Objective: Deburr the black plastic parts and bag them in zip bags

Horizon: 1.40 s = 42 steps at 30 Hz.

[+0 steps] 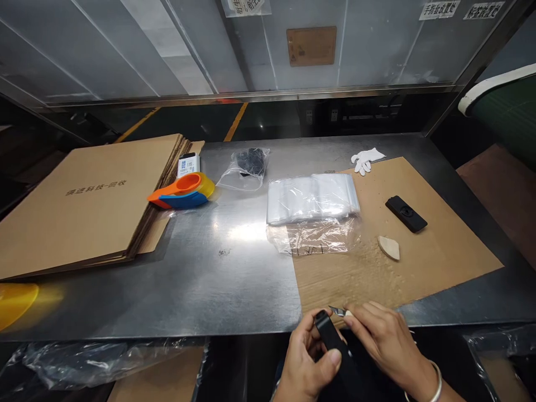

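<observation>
My left hand (pixel 307 363) is closed around a black rectangular plastic part (pixel 333 338), held at the table's front edge with its narrow end up. A small knife (pixel 338 311) with a short pointed metal blade is pinched in my right hand (pixel 383 340). Its blade lies close to the part's top end; whether they touch I cannot tell. Most of the knife's handle is hidden by my fingers. A second black part (pixel 406 213), with a round recess in its face, rests on the cardboard sheet (pixel 444 251). Near it lies a pale wedge-shaped piece (pixel 389 248).
Stacked flat cardboard (pixel 96 195) covers the metal table's (pixel 218 279) left side. Beside it are an orange and blue tape dispenser (pixel 184 191) and a white labelled box (pixel 188 164). Clear plastic bags (pixel 312 198), a bag with dark contents (pixel 251 162) and a white glove (pixel 367 160) lie farther back.
</observation>
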Tool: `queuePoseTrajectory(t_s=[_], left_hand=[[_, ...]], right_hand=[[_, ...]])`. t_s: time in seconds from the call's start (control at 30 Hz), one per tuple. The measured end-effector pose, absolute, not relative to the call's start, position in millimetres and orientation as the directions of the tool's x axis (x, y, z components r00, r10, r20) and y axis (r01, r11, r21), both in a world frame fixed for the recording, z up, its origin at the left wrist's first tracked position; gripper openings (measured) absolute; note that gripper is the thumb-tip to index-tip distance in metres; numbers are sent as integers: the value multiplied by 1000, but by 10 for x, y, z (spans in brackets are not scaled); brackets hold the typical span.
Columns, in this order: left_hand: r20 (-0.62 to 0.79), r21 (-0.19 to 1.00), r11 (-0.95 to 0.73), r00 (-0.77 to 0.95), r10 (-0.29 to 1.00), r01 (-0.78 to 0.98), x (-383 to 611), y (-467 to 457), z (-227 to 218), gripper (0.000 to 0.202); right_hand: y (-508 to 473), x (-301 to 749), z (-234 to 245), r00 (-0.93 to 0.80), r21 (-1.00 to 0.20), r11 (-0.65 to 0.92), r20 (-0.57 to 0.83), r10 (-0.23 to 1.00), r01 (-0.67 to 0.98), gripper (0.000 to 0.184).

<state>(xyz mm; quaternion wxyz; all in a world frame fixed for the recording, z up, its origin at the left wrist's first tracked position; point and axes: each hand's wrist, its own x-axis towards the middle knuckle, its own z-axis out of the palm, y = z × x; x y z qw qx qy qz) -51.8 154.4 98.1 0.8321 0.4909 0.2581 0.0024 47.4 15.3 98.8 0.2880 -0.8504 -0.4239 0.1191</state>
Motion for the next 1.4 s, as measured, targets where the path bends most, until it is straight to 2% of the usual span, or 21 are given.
queuePoseTrajectory(t_s=[0.17,0.37,0.47,0.6,0.93,1.1,1.23,1.4], left_hand=[[-442,818,527,840,315,233,-521,1564,932,58],[-443,789,572,853,276,224,-532,1542,914,55],[-414,785,582,878,240,212,-532,1541,910,53],[-400,778,590,894,199,217,-541,1552,897,53],[-383,799,557,906,177,229,-538,1535,912,51],[-416,785,573,885,208,235,-543,1530,913,56],[-439,779,584,864,248,229,-551,1520,905,57],[-447,789,574,847,289,220,-532,1497,953,54]], right_hand=[[165,515,998,660,-792,-443,-68,748,421,29],[204,527,1102,555,-932,-339,-216,803,129,29],[267,540,1131,501,-949,-313,-258,826,26,24],[337,581,1171,474,-954,-297,-246,845,34,17],[349,614,1174,456,-962,-259,-268,849,-84,20],[297,432,1104,612,-974,-225,-173,772,9,18],[239,349,1096,641,-967,-135,36,767,216,19],[244,356,1182,589,-893,3,299,751,450,21]])
